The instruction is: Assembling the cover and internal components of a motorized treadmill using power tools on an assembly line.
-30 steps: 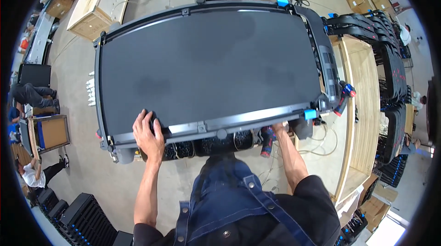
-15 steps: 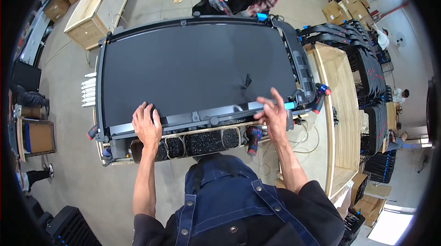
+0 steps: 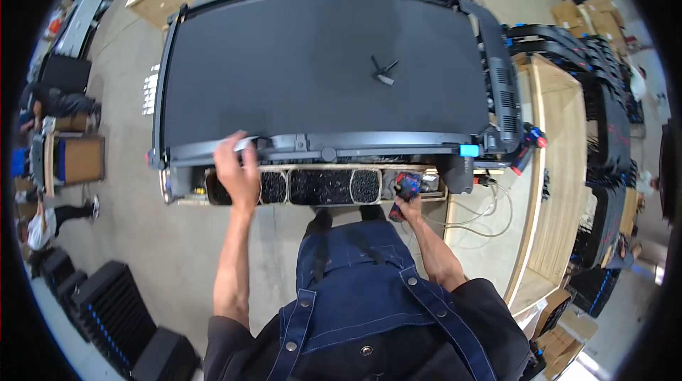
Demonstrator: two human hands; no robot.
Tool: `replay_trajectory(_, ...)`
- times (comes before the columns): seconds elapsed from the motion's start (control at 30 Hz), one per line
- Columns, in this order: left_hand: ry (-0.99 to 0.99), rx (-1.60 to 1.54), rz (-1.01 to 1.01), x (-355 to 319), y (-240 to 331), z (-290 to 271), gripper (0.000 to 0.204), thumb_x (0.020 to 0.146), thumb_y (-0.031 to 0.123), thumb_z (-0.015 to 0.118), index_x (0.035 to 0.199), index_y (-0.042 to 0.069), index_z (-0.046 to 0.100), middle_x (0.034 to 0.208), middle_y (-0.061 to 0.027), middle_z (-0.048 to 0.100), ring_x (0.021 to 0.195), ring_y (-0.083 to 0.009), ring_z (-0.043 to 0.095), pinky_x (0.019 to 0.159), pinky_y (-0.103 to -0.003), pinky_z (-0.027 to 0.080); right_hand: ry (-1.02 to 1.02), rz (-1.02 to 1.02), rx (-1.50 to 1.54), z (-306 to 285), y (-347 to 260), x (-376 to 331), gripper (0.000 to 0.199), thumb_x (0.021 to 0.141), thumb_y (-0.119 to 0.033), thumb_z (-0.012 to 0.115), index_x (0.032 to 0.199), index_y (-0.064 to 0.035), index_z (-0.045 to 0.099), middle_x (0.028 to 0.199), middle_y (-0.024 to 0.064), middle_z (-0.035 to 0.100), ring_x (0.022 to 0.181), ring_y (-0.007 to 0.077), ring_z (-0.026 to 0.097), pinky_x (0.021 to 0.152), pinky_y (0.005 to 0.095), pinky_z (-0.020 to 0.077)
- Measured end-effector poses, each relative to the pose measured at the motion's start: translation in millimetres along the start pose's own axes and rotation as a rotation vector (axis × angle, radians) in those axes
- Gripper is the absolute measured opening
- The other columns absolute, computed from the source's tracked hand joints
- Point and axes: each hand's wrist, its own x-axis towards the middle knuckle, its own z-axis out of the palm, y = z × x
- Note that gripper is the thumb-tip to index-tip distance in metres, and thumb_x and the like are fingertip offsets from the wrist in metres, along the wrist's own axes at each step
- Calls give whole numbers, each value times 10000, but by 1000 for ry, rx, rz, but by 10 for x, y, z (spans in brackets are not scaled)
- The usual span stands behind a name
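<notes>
A: The treadmill deck [image 3: 320, 68] fills the upper middle of the view, a broad matte black belt with a fine, dull texture, framed by smooth dark rails that bow with the lens.

B: The person's left hand [image 3: 238, 171] lies on the near end rail [image 3: 334, 148], fingers curled over its edge and gripping it. The rail is hard moulded plastic, rounded at the corners.

A: The right hand [image 3: 410, 200] sits lower, just below that rail, closed around a small red and blue power tool [image 3: 405, 192].

B: Out on the belt lies a small T-shaped hex key [image 3: 383, 72], well apart from both hands, with bare belt all round it.

A: Under the near rail, a pale wooden frame [image 3: 341, 168] holds a row of dark coiled parts [image 3: 323, 185], rough-looking against the smooth rail.

B: To the right, a tall wooden crate [image 3: 561, 168] stands just beside the deck, leaving a narrow gap there. White cables [image 3: 490, 214] loop over the floor near it.

A: The floor [image 3: 128, 239] is grey concrete, open on the left, with stacked black parts [image 3: 106, 310] at lower left. The person wears a blue denim apron [image 3: 355, 288].
</notes>
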Motion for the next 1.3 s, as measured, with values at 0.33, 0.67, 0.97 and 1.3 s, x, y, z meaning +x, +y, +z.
replay_trajectory(0.33, -1008, 66, -259, -2339, 729, 1998, 303, 888, 207, 672, 1168, 110, 609, 1127, -189, 609, 1008, -385, 662, 810, -475, 574, -379, 530, -6, -794, -1600, -378, 1196, 734, -256, 836, 1600, -70, 32, 1213, 254, 631, 988, 355, 689, 886, 464, 544)
replay_trajectory(0.67, -1188, 308, -185, -2771, 465, 2484, 219, 888, 151, 627, 1095, 78, 623, 960, -200, 682, 869, -375, 706, 725, -487, 579, -1033, 223, -111, -1797, -2719, -449, 500, 744, -133, 821, 1170, -55, 572, 808, 49, 659, 756, 133, 652, 742, 342, 552)
replay_trajectory(0.97, -869, 177, -419, -2440, 874, 2305, 310, 924, 230, 656, 1151, 75, 513, 1060, -231, 635, 872, -448, 678, 705, -525, 565, -823, 107, -244, -1539, -2333, -571, 490, 811, -257, 824, 1186, -18, 619, 948, 103, 716, 843, 179, 667, 816, 349, 535)
replay_trajectory(1.3, -996, 178, -350, -2659, 528, 2378, 239, 936, 219, 628, 1116, 81, 553, 960, -208, 673, 872, -417, 689, 723, -507, 561, -813, 33, -268, -1439, -2377, -604, 439, 793, -187, 831, 1136, -2, 630, 956, 94, 715, 868, 155, 665, 839, 345, 539)
